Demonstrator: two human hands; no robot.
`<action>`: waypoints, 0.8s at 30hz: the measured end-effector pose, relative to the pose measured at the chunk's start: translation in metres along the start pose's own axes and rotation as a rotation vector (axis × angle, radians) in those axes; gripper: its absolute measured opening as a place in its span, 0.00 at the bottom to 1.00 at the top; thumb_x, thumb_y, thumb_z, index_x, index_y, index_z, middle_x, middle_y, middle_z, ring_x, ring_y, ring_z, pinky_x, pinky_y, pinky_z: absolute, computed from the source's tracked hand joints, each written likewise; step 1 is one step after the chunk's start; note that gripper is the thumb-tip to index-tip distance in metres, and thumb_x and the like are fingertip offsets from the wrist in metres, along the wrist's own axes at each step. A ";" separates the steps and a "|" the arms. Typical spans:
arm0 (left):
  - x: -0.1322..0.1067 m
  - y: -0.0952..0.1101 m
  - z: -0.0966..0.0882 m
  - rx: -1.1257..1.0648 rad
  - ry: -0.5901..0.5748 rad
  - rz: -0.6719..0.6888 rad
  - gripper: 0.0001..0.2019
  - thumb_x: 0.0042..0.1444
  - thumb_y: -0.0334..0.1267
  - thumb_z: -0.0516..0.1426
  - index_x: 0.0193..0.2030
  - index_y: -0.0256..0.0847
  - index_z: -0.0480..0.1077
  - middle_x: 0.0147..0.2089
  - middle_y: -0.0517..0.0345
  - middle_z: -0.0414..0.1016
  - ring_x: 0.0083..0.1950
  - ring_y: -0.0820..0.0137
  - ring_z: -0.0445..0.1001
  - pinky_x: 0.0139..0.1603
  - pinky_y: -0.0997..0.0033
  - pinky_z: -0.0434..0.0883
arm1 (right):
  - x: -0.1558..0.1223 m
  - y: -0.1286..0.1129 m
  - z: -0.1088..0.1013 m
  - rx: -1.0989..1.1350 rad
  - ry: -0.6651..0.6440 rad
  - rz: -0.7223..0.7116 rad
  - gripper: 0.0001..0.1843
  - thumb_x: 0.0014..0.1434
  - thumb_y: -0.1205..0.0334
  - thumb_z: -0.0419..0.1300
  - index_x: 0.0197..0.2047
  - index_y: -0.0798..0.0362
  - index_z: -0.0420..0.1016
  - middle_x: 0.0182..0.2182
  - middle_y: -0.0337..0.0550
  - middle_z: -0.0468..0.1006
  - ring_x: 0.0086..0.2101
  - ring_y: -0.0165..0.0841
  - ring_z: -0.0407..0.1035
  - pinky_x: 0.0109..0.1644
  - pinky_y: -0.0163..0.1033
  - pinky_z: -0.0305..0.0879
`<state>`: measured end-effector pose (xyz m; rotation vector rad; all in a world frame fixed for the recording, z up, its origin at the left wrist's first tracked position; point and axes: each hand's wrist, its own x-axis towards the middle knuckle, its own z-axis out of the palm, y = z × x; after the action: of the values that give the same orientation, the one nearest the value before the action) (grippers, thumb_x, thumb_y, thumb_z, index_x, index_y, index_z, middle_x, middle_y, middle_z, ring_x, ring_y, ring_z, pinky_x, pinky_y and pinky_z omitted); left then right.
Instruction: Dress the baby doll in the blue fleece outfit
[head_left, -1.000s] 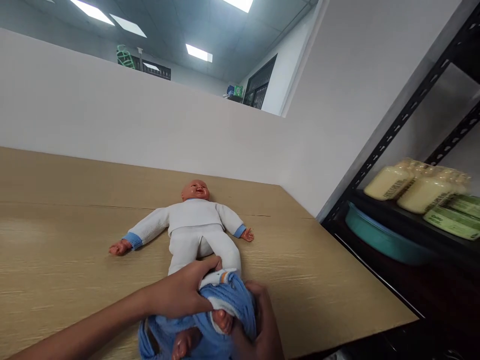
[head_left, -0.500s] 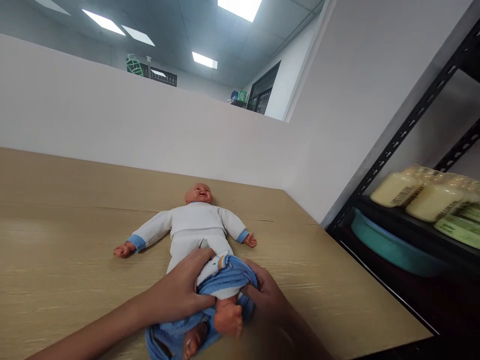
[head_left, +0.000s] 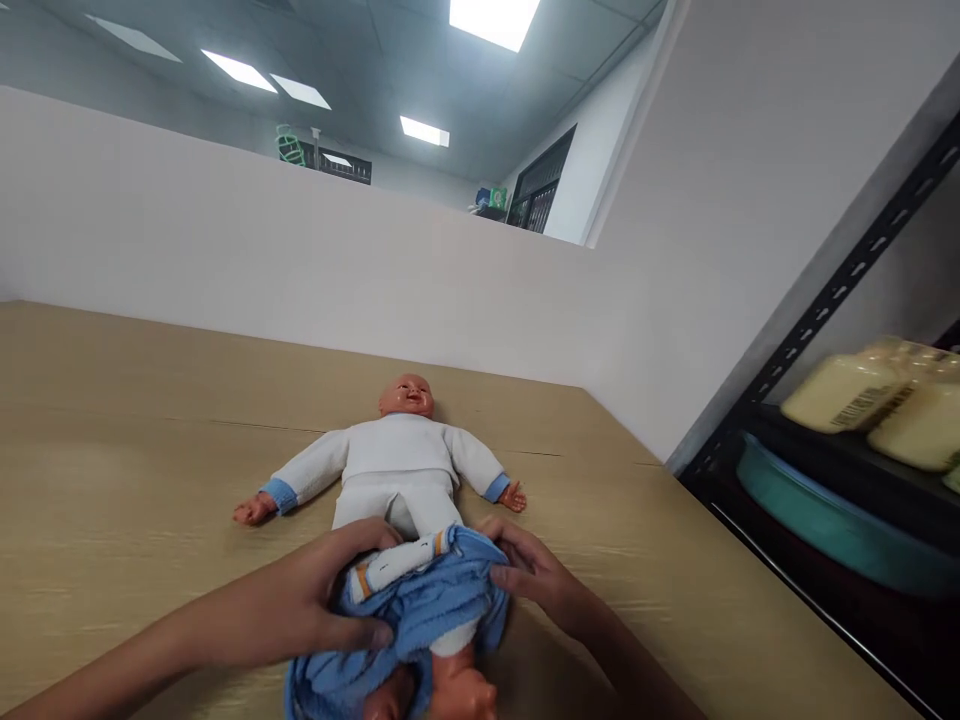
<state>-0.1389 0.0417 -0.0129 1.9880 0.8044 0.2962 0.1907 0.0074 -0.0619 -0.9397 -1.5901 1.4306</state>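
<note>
Inward curl left hand (head_left: 311, 595), right hand (head_left: 536, 570), gripping garment (head_left: 435, 600).

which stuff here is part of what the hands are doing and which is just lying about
In the job:
- left hand and right hand, both gripping the garment
- blue garment, bunched around the doll's lower legs
- doll, on its back
- table under it

Just about:
- yellow bottles on the black shelf
- teal basin below them

Blue pants (head_left: 442, 600) with orange-striped white waistband (head_left: 401, 565), white top (head_left: 397, 447)
</note>
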 end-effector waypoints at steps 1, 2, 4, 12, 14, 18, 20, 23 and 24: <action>-0.008 -0.005 0.002 0.029 0.057 -0.026 0.29 0.58 0.52 0.69 0.64 0.48 0.72 0.63 0.56 0.76 0.63 0.51 0.74 0.63 0.63 0.73 | 0.000 0.001 0.001 0.000 0.003 -0.018 0.26 0.60 0.36 0.71 0.47 0.49 0.74 0.42 0.40 0.70 0.46 0.38 0.67 0.53 0.41 0.65; -0.016 -0.010 0.003 0.060 0.114 -0.051 0.28 0.58 0.53 0.69 0.63 0.49 0.74 0.66 0.55 0.75 0.65 0.50 0.72 0.65 0.62 0.73 | 0.001 0.001 0.003 -0.002 0.011 -0.032 0.26 0.61 0.37 0.70 0.47 0.48 0.73 0.43 0.40 0.69 0.46 0.38 0.66 0.53 0.41 0.65; -0.032 -0.022 0.005 0.114 0.216 -0.089 0.28 0.57 0.57 0.70 0.62 0.51 0.76 0.71 0.54 0.71 0.71 0.45 0.67 0.70 0.59 0.70 | 0.006 0.002 0.005 -0.029 0.047 -0.031 0.24 0.65 0.37 0.68 0.48 0.48 0.72 0.43 0.40 0.69 0.46 0.38 0.66 0.53 0.40 0.64; -0.040 -0.034 -0.016 -0.120 0.231 -0.191 0.32 0.65 0.69 0.58 0.68 0.55 0.72 0.67 0.59 0.78 0.72 0.48 0.69 0.73 0.56 0.68 | 0.062 0.025 0.009 -0.105 0.272 0.030 0.30 0.63 0.28 0.63 0.45 0.48 0.71 0.36 0.36 0.70 0.39 0.36 0.64 0.46 0.39 0.63; -0.028 -0.038 -0.019 -0.242 0.189 -0.188 0.35 0.62 0.71 0.60 0.67 0.54 0.73 0.71 0.57 0.75 0.76 0.47 0.63 0.78 0.50 0.61 | 0.079 0.032 0.009 -0.099 0.327 0.036 0.33 0.59 0.24 0.64 0.43 0.49 0.71 0.35 0.36 0.69 0.38 0.36 0.65 0.46 0.40 0.63; -0.007 -0.049 -0.016 -0.635 0.091 -0.133 0.40 0.58 0.74 0.61 0.67 0.47 0.74 0.72 0.51 0.73 0.74 0.47 0.67 0.78 0.50 0.61 | 0.095 0.030 0.005 -0.109 0.312 0.049 0.34 0.56 0.25 0.67 0.40 0.51 0.73 0.35 0.37 0.72 0.38 0.37 0.67 0.46 0.40 0.64; -0.004 -0.050 -0.016 -0.646 0.129 -0.147 0.40 0.56 0.76 0.62 0.62 0.45 0.76 0.67 0.49 0.77 0.71 0.47 0.70 0.76 0.51 0.65 | 0.094 0.024 -0.001 -0.124 0.265 0.052 0.33 0.55 0.28 0.70 0.40 0.52 0.76 0.36 0.39 0.75 0.40 0.38 0.69 0.47 0.40 0.64; -0.010 -0.050 -0.017 -0.430 0.165 -0.187 0.36 0.55 0.74 0.64 0.59 0.48 0.77 0.60 0.53 0.81 0.67 0.46 0.73 0.70 0.54 0.72 | 0.087 0.018 -0.014 -0.155 0.174 0.091 0.29 0.57 0.33 0.72 0.42 0.52 0.78 0.35 0.38 0.75 0.37 0.35 0.67 0.42 0.37 0.61; -0.014 -0.051 -0.017 -0.388 0.169 -0.199 0.35 0.57 0.73 0.64 0.59 0.49 0.77 0.59 0.54 0.81 0.67 0.46 0.73 0.68 0.55 0.73 | 0.084 0.018 -0.018 -0.162 0.152 0.104 0.28 0.58 0.34 0.72 0.42 0.52 0.77 0.33 0.37 0.73 0.35 0.34 0.65 0.39 0.36 0.59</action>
<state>-0.1789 0.0617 -0.0452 1.5235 0.9643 0.4692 0.1717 0.0926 -0.0723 -1.2120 -1.5809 1.2806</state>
